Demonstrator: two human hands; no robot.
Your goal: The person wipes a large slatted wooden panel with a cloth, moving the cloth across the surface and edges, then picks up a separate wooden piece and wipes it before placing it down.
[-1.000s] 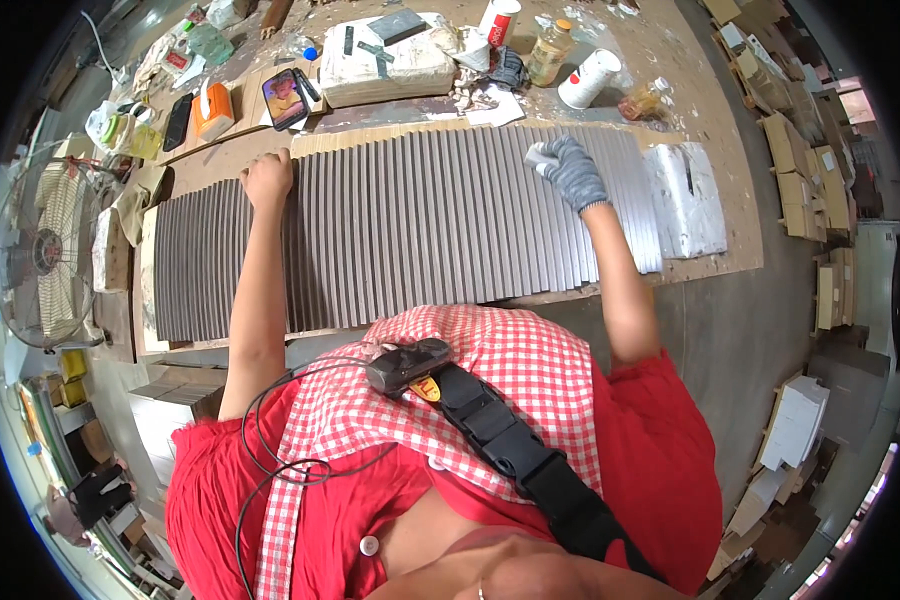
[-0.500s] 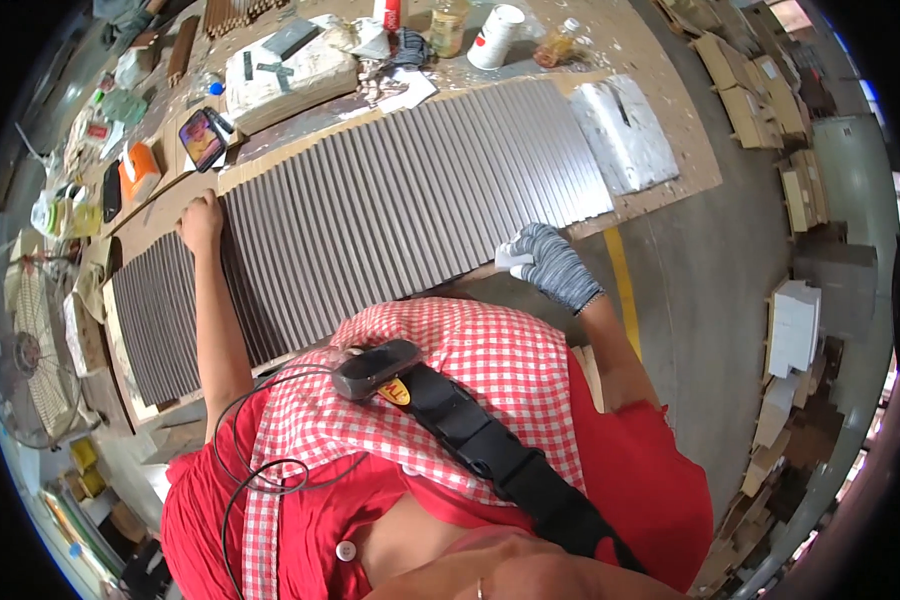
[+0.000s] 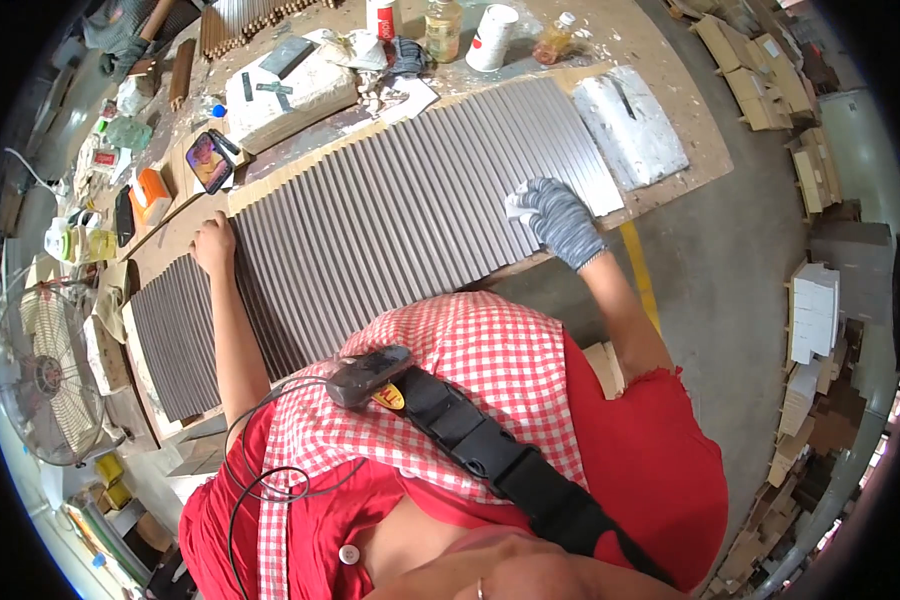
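A long grey-brown ribbed panel [image 3: 390, 210] lies slantwise across the table before me, its ribs running from far to near. My bare left hand [image 3: 213, 243] is closed with curled fingers at the panel's far left corner. Left of that hand lies a second, smaller ribbed panel [image 3: 177, 340]. My right hand [image 3: 560, 222], in a grey knitted glove, rests on the big panel near its right front part. Its fingers are bent around a small white piece [image 3: 518, 204], mostly hidden, whose kind I cannot make out.
A white-stained block [image 3: 280, 105] stands behind the panel, near a phone [image 3: 210, 160]. A white cup [image 3: 492, 38] and bottles [image 3: 555, 38] line the far side. A pale metal plate [image 3: 630, 128] lies at the right end. A fan [image 3: 48, 375] stands left.
My right hand has moved from the panel's front edge up and away from me, onto the ribs. My left hand stays at the corner. The whole view has shifted slightly.
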